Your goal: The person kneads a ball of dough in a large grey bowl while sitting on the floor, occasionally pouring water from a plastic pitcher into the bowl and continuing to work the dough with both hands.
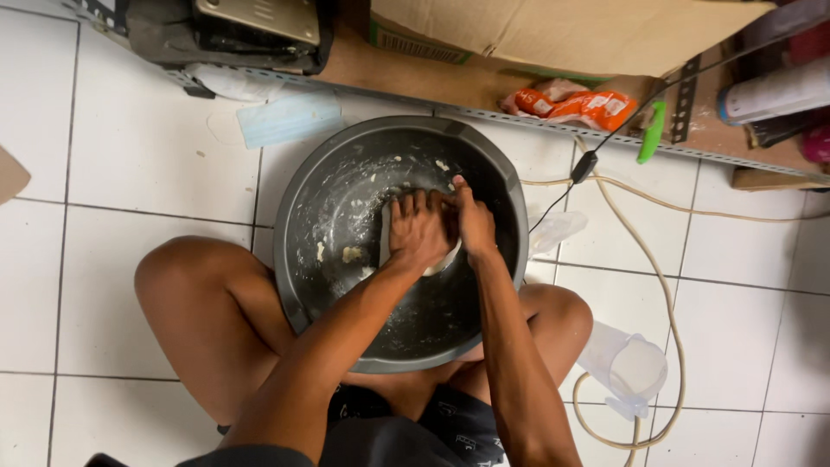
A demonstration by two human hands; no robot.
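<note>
A large dark round basin (298, 225) sits on the white tiled floor between my bent knees. Its inside is smeared with flour and small dough scraps. A pale lump of dough (443, 258) lies in the middle of it, mostly hidden under my hands. My left hand (418, 229) presses down on the dough with fingers curled over it. My right hand (474, 220) grips the dough's right side, touching the left hand.
A clear plastic jug (629, 367) lies on the floor by my right knee. A beige cable (666, 294) loops past it. Behind the basin runs a low shelf with an orange packet (581, 105), a cardboard box (553, 30) and a blue face mask (290, 119).
</note>
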